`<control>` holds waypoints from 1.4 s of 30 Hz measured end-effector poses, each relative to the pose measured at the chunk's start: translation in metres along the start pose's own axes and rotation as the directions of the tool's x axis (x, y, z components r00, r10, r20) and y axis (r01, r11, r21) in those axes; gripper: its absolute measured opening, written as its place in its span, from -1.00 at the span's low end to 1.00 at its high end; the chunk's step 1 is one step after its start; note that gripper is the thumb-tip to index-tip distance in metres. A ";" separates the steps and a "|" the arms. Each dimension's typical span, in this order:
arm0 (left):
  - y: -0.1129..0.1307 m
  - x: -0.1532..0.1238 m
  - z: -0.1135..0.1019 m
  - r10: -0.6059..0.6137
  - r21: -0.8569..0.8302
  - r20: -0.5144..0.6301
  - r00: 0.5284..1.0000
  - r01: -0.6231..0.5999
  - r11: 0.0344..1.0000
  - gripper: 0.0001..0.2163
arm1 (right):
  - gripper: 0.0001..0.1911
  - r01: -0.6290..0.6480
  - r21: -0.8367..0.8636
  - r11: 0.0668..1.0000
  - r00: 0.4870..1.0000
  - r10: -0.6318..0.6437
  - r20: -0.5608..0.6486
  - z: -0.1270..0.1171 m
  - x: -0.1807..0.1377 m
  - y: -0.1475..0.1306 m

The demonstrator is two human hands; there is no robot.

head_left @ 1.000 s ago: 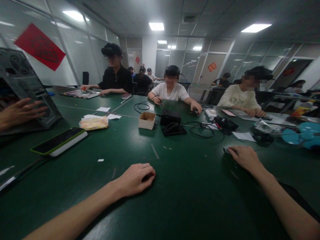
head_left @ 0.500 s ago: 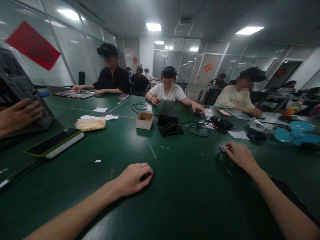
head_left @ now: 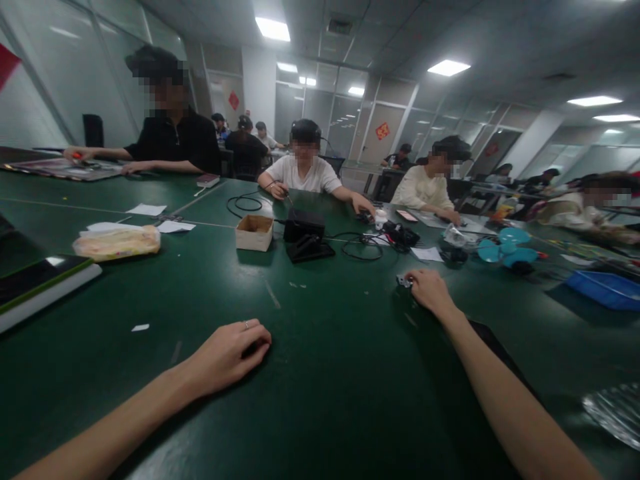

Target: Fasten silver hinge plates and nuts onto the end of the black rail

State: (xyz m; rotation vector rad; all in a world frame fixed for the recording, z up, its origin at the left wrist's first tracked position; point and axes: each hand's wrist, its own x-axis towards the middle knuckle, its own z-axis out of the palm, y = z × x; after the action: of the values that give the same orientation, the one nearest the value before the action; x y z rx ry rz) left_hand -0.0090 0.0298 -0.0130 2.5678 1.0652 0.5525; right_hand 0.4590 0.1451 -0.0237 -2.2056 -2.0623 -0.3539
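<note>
My left hand point(head_left: 227, 353) rests on the green table point(head_left: 320, 373) with the fingers curled under in a loose fist; a ring shows on one finger, and I cannot see anything inside. My right hand point(head_left: 429, 291) reaches further out to the right, fingers bent over a small grey part point(head_left: 403, 281) lying on the table, its fingertips touching it. A dark flat thing point(head_left: 495, 353) lies under my right forearm.
A cardboard box point(head_left: 255, 232), a black device point(head_left: 306, 235) with cables, paper slips, a wrapped bag point(head_left: 118, 241) and a phone on a white block point(head_left: 40, 283) lie ahead and left. Blue fan parts point(head_left: 503, 245) and a blue tray point(head_left: 603, 288) sit right. Several people work across the table.
The view has swung right, so the computer case and another person's hand at the left are gone. My right hand closed over the small grey part; my left hand stayed put.
</note>
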 end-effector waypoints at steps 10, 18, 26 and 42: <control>-0.004 -0.001 0.001 0.007 -0.002 0.004 1.000 -0.007 1.000 -0.80 | -0.54 -0.213 0.034 0.976 0.976 0.211 0.055 -0.016 0.013 0.039; -0.003 0.000 0.001 -0.001 -0.002 0.014 1.000 0.001 1.000 -0.79 | -0.32 -0.246 0.098 0.964 0.958 0.227 0.175 0.005 -0.003 0.045; -0.004 -0.001 0.002 0.011 -0.001 0.007 1.000 -0.011 1.000 -0.80 | -0.34 -0.258 0.169 0.951 0.962 0.236 0.138 0.006 -0.005 0.047; 0.009 -0.002 -0.006 -0.017 0.033 0.032 0.999 0.016 0.999 -0.85 | -0.64 -0.131 0.147 0.981 0.988 0.117 0.100 0.017 0.013 0.077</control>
State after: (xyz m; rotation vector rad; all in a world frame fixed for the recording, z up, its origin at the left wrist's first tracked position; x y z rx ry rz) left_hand -0.0074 0.0234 -0.0045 2.5841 1.0921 0.4916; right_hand 0.5384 0.1553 -0.0308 -2.2816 -1.9105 -0.0824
